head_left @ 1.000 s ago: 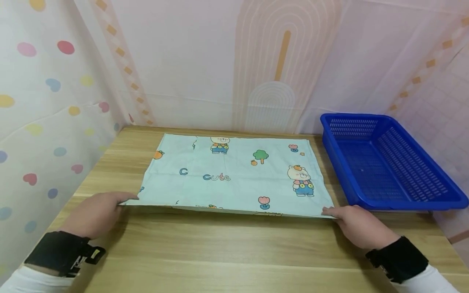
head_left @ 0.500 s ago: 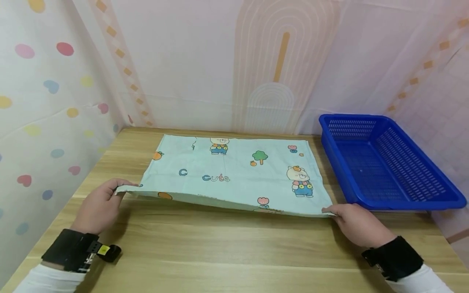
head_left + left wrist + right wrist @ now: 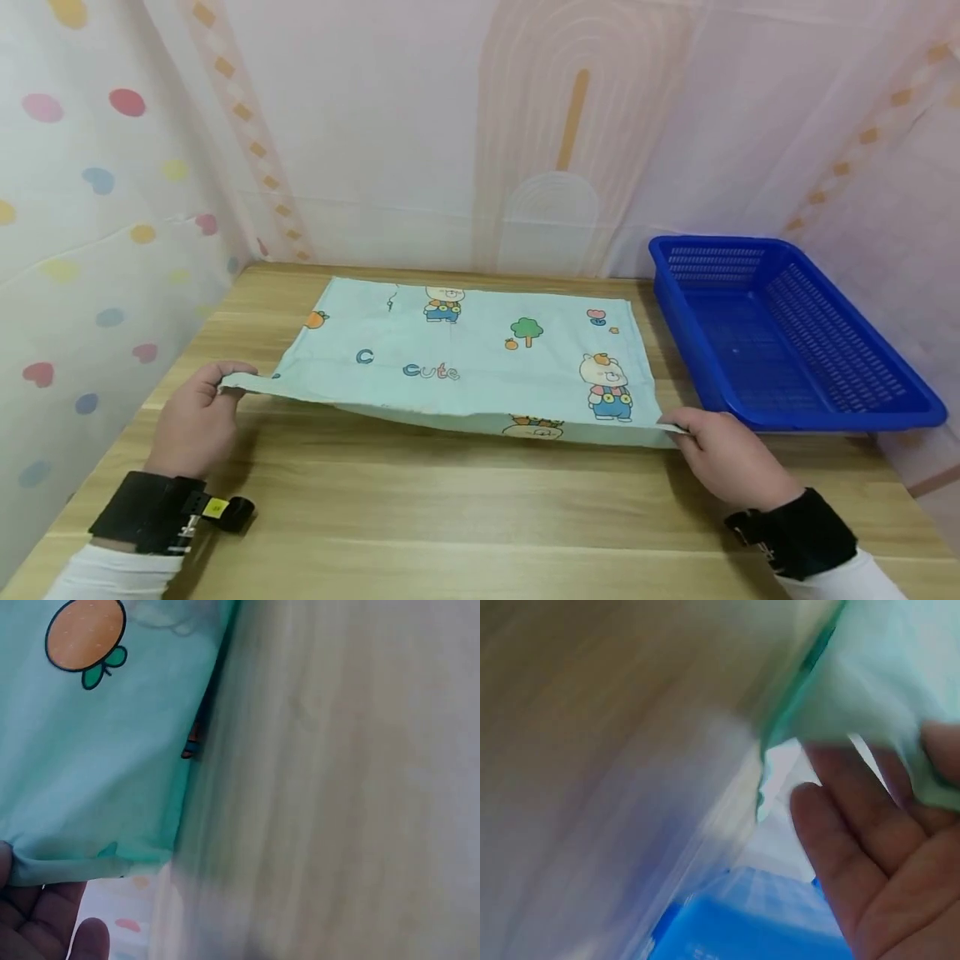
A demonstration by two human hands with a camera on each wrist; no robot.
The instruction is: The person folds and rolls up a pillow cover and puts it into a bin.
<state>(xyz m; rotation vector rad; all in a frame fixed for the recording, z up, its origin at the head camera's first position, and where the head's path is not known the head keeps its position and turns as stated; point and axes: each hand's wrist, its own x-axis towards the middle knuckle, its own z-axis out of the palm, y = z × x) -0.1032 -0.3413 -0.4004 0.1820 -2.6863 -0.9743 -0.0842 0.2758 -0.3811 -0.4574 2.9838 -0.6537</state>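
A mint-green cloth printed with bears, oranges, a tree and the word "cute" lies spread over the table. Its near edge is raised and sags between my hands. At the near left corner my left hand pinches the cloth between thumb and fingers. My right hand pinches the near right corner the same way. In the left wrist view the underside of the cloth hangs from the left fingers. The right wrist view has the cloth gripped under the thumb, with the other fingers spread below it.
A blue plastic basket with slotted walls stands at the right of the table, close to the right hand. The wooden table reaches toward me. Patterned curtains hang behind and at both sides.
The left hand has lifted its corner and moved slightly inward; the right hand has then raised its corner a little. The cloth's near edge has come up off the table, showing its underside.
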